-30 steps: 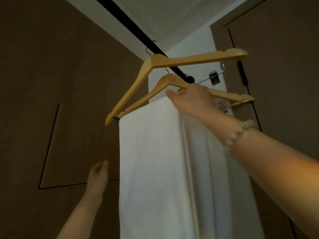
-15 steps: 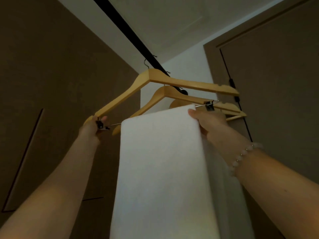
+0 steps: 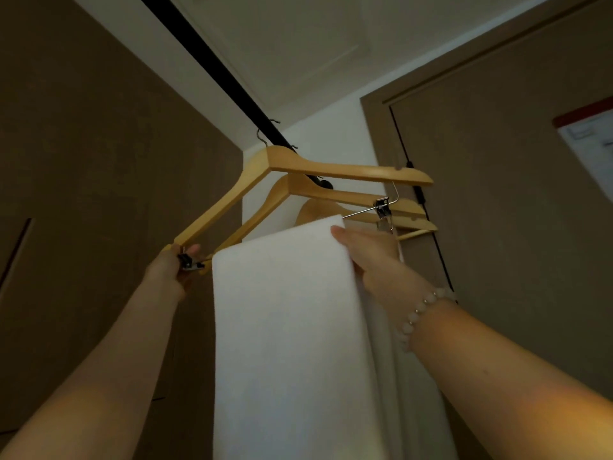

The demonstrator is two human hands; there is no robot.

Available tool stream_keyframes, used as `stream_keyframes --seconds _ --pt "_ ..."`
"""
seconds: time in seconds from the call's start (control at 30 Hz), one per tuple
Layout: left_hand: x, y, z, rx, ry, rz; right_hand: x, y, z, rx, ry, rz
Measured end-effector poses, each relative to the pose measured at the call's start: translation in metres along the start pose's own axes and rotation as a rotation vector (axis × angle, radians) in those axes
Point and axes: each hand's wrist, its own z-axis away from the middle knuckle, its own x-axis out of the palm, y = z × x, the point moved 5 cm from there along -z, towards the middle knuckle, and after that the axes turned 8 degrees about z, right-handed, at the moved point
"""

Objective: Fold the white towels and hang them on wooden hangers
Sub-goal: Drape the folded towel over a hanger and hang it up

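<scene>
Our left hand (image 3: 170, 265) has risen to pinch the hanger clip (image 3: 189, 261); our right hand (image 3: 370, 257) grips the towel (image 3: 285, 327) between them. Next we should feed its corner into that clip

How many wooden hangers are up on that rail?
3 on the black rail: front hanger, its end held by the left hand; second hanger just behind; third hanger mostly behind the towel. Others may be hidden.
</scene>
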Motion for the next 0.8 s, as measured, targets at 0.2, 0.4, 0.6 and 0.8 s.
stream_keyframes --seconds 0.2,0.4,0.6,0.8 --pt "-0.002 0.013 -0.015 0.002 -0.007 -0.081 0.003 0.001 0.008 -0.036 0.025 0.127" --pt "-0.014 0.022 -0.034 -0.005 0.039 -0.253 0.009 0.004 0.02 -0.058 0.039 0.276" --pt "-0.071 0.031 -0.005 0.043 0.097 -0.401 0.004 0.011 0.07 -0.294 0.283 0.374" --pt "-0.153 0.045 0.095 0.223 0.084 -1.524 0.057 0.018 0.153 -0.747 -0.061 0.872"
